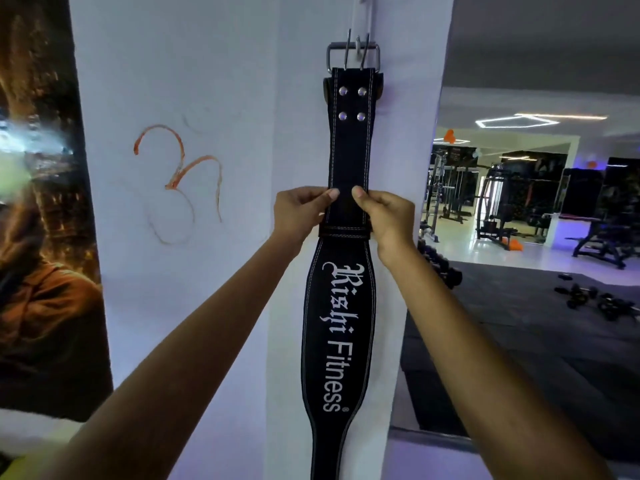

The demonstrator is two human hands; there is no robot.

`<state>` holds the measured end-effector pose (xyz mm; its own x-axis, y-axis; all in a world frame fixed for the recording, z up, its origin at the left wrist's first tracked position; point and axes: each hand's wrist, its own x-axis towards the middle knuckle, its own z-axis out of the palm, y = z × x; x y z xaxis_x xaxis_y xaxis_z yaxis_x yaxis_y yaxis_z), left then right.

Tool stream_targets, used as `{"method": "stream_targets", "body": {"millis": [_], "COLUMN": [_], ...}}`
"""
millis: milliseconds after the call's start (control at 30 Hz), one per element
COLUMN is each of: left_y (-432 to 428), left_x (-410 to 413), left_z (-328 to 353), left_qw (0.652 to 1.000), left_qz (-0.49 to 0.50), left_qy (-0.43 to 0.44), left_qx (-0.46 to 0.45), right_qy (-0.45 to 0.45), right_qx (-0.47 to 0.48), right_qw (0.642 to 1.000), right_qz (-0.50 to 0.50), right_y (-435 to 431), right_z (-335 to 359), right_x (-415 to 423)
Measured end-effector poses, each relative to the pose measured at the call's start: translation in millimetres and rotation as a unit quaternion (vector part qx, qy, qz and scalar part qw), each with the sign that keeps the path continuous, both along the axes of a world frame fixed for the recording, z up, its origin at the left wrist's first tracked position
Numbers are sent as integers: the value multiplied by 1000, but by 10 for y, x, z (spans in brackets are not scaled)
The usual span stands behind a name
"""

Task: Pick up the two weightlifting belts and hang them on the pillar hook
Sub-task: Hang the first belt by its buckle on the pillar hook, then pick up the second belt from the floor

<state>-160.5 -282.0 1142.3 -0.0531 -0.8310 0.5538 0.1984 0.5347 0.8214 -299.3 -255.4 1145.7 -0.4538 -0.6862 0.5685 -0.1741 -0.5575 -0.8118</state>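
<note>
A black weightlifting belt (348,143) with white stitching and white lettering hangs down the front of the white pillar (301,98). Its steel buckle (353,55) is over the pillar hook (358,46) near the top. A sliver of a second, darker strap edge (378,88) shows behind the belt just under the buckle. My left hand (299,211) pinches the belt's left edge at mid-height. My right hand (386,216) pinches its right edge at the same height, thumbs on the front face. The belt's lower end runs out of the frame.
A dark poster (41,220) covers the wall at left, and an orange scrawl (180,174) marks the wall beside the pillar. To the right the gym floor opens out with loose dumbbells (595,301), a dumbbell rack (440,268) and exercise machines (495,202) farther back.
</note>
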Motion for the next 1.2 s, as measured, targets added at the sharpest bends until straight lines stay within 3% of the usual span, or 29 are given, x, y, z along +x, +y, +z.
{"method": "stream_targets", "body": {"millis": [167, 300, 367, 500, 600, 767, 967, 1200], "left_y": [103, 247, 337, 427, 484, 610, 811, 929], "left_x": [55, 127, 162, 256, 371, 696, 1113, 1414], "left_z": [-310, -1003, -1428, -2332, -2949, -4051, -5284, -6171], "left_qw": [994, 985, 982, 970, 949, 885, 782, 707], "left_qz": [101, 169, 186, 222, 257, 292, 291, 245], "left_qy": [-18, 24, 21, 6, -32, -97, -169, -205], "left_qx": [-34, -35, -6, 98, 177, 349, 524, 631], "right_qy": [26, 114, 180, 266, 282, 283, 289, 305], "right_qx": [-49, -213, -226, -181, -121, 51, 269, 458], "right_qw": [992, 929, 919, 931, 947, 956, 901, 800], "right_qz": [-115, -279, -270, -171, -92, 55, 180, 240], "right_y": [98, 263, 325, 393, 408, 379, 301, 347], "right_z": [-371, -988, -1344, -2107, -2639, -3668, -4703, -5927], "right_x": [67, 255, 373, 649, 814, 1071, 1443, 1679]}}
